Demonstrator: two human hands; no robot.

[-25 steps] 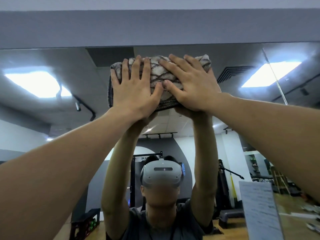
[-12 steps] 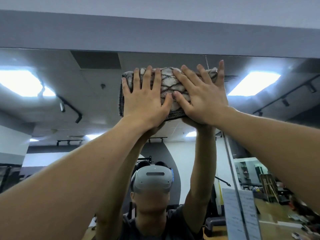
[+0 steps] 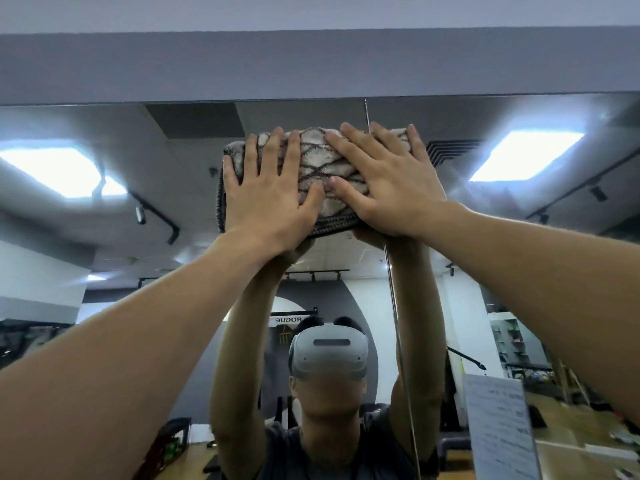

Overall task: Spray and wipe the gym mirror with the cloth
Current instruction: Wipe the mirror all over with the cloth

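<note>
Pressed flat against the gym mirror (image 3: 104,237), just under its top edge: folded patterned cloth (image 3: 320,161), little glass left above, plenty below. Left hand (image 3: 266,199) and right hand (image 3: 391,188) both spread open on it, straight fingers pushing. Vertical panel seam (image 3: 398,323) behind the right hand (gym ceiling lights reflected either side). Shifted right since a second ago, onto that seam.

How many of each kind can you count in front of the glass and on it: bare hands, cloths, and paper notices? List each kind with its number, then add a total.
Bare hands, left hand and right hand, pressed flat: 2
Folded grey-and-cream patterned cloth under both hands: 1
White printed paper notice at the lower right of the mirror: 1
Total: 4
</note>
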